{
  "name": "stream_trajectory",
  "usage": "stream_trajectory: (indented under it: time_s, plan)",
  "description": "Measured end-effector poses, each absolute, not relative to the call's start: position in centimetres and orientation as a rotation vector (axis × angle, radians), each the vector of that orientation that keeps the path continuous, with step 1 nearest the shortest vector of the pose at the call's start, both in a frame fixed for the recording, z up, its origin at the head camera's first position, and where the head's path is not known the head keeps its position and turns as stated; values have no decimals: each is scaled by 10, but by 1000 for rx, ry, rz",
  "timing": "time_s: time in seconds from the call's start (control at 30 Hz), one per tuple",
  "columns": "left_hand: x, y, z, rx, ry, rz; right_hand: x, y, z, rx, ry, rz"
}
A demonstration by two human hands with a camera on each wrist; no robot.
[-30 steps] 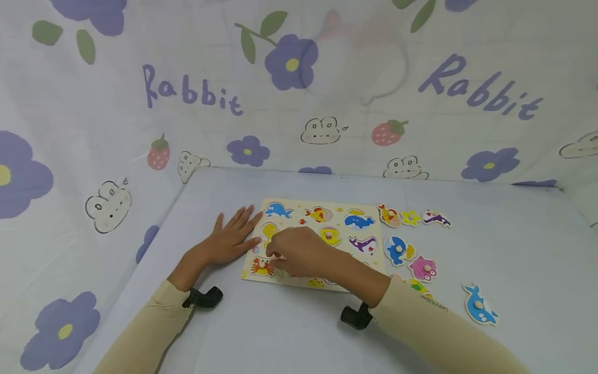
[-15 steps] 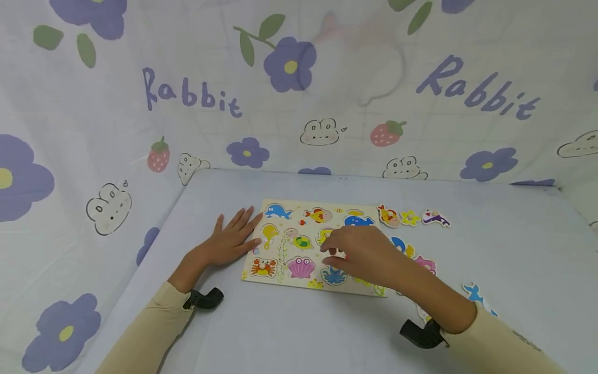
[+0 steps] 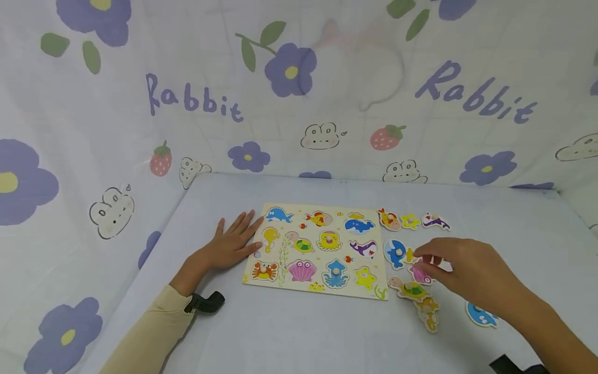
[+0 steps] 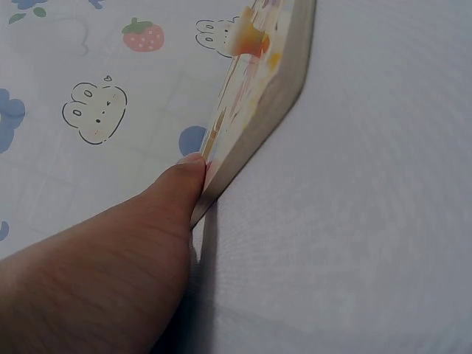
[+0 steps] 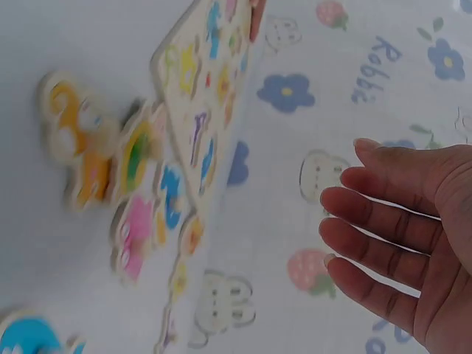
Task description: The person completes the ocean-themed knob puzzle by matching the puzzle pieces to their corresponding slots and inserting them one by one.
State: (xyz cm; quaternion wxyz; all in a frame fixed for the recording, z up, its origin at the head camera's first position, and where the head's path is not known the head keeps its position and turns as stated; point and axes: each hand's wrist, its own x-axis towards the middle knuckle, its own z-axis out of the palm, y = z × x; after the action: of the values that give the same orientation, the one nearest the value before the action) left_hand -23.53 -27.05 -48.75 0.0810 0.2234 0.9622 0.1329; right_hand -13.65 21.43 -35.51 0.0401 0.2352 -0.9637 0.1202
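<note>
Two loose pieces, a yellow seahorse [image 3: 427,313] and a blue dolphin [image 3: 479,315], are lying nearest on the surface [image 3: 299,337]. The right hand [image 3: 469,270], bending its fingers softly and holding nothing, is hanging just by the pink shell [image 3: 422,275]. Crab [image 3: 264,270], squid [image 3: 336,274] and octopus [image 3: 329,241] are sitting in the puzzle board [image 3: 362,263]. The left hand [image 3: 229,248], spreading wide, is touching its left edge. Behind, a flowery cloth [image 3: 345,109] is hanging.

Your left grip [image 3: 231,246] lay palm down towards the left edge of the table [image 3: 289,332], fingers straight and spread, its forearm [image 3: 149,322] sleeved. Nearer the right edge, your right grip [image 3: 460,267] held nothing, its fingers loosely bent and the thumb apart from the forefinger; the bare right forearm [image 3: 546,324] slanted in from the near right.
</note>
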Motion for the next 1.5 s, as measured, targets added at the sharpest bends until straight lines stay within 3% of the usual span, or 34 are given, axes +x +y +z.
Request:
stream_trajectory:
  time_s: [0.4, 0.7, 1.5]
  plan:
    - [-233, -270, -486, 674, 2881, 408, -124, 284, -389, 528, -3145, 330]
    - [-235, -271, -484, 684, 2900, 388, -127, 325, -413, 525, -3280, 311]
    - [-232, -269, -484, 683, 2895, 397, -129, 331, -433, 601, -3317, 320]
